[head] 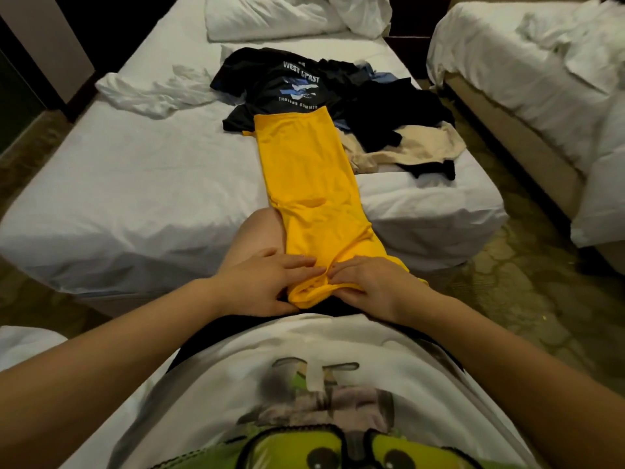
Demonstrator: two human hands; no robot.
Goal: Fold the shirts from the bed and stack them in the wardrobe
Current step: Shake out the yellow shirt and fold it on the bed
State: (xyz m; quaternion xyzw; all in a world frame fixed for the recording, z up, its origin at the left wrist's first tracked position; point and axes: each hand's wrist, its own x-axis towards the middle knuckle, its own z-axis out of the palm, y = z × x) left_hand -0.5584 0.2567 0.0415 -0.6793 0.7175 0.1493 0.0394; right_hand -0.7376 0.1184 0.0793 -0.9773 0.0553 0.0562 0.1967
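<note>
The yellow shirt (311, 184) is folded lengthwise into a long narrow strip; it runs from the middle of the bed (135, 184) over the bed's near edge and down onto the person's lap. Its far end lies on the lower hem of a black shirt (291, 86) with a white and blue print, spread flat toward the head of the bed; its near end is bunched into a thick fold between the two hands.

The left hand (270, 282) lies over the left side of that near end, fingers across the top of the cloth and thumb low against the fold, pinching it; the right hand (365, 286) grips the right side, fingers curled onto the cloth and thumb beneath. The fingertips of the two hands almost meet over the shirt. A bare thigh (257, 231) shows just left of the strip, touching it.

To the right of the strip, toward the bed's right edge, lies a loose pile (392, 113) of dark clothes with some blue in it; a beige garment (429, 143) spreads out under its near side, just beside the yellow shirt. A crumpled white cloth (152, 93) lies near the bed's left edge; a pillow (270, 18) sits at the head. A second bed (527, 79) with rumpled white bedding stands to the right, across a strip of patterned carpet (507, 282).
</note>
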